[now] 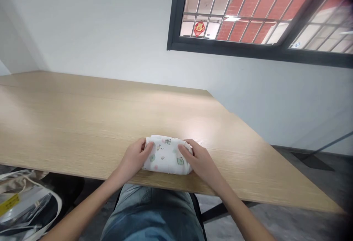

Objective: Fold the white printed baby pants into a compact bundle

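A small folded white cloth (166, 155) with little green and pink cartoon prints lies on the wooden table (82, 123), close to its near edge. My left hand (134, 158) grips the cloth's left end, thumb on top and fingers curled round the side. My right hand (199, 159) holds the right end, fingers pressed onto the top of the fabric. Both hands flank the bundle and touch it.
A shiny silver bag (24, 204) with white trim sits on the floor at the lower left. A white wall and a dark-framed window (248, 46) with bars stand behind the table. The table's right edge runs diagonally toward a grey floor (303, 171).
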The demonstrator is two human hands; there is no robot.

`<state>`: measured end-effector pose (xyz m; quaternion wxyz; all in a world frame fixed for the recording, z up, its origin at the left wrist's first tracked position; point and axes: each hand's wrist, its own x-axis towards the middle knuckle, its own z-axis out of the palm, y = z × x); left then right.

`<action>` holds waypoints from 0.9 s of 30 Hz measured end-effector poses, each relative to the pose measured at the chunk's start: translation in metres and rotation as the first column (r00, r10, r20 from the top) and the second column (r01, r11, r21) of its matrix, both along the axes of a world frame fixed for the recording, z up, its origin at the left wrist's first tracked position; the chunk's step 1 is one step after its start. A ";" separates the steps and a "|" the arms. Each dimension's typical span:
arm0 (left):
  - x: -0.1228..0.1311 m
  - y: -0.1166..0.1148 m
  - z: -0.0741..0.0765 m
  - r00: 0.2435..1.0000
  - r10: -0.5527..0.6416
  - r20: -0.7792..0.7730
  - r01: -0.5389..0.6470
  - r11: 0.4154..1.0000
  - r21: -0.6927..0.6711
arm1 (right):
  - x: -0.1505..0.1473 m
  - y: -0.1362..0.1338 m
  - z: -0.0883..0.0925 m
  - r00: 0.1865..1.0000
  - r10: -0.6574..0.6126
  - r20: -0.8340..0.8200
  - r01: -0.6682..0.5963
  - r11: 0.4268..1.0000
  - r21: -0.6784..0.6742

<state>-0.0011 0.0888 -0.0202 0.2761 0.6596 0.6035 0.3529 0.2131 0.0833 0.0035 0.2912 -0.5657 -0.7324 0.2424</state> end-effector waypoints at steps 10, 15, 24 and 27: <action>0.044 -0.003 -0.006 0.829 0.115 -0.548 0.168 0.883 0.439 | -0.034 0.005 -0.022 0.942 -0.051 0.331 -0.131 0.853 0.505; 0.004 -0.013 -0.016 0.826 -0.129 -0.548 0.272 0.944 0.189 | 0.011 -0.007 -0.028 0.938 0.005 0.347 -0.120 0.942 0.313; -0.008 0.007 0.035 0.894 -0.099 -0.436 0.180 0.973 0.148 | -0.014 -0.088 -0.025 0.997 -0.043 0.071 0.013 0.925 0.380; 0.019 0.042 0.049 0.830 -0.272 -0.487 0.351 0.933 0.076 | -0.044 -0.087 -0.030 0.995 -0.039 0.093 0.006 0.943 0.333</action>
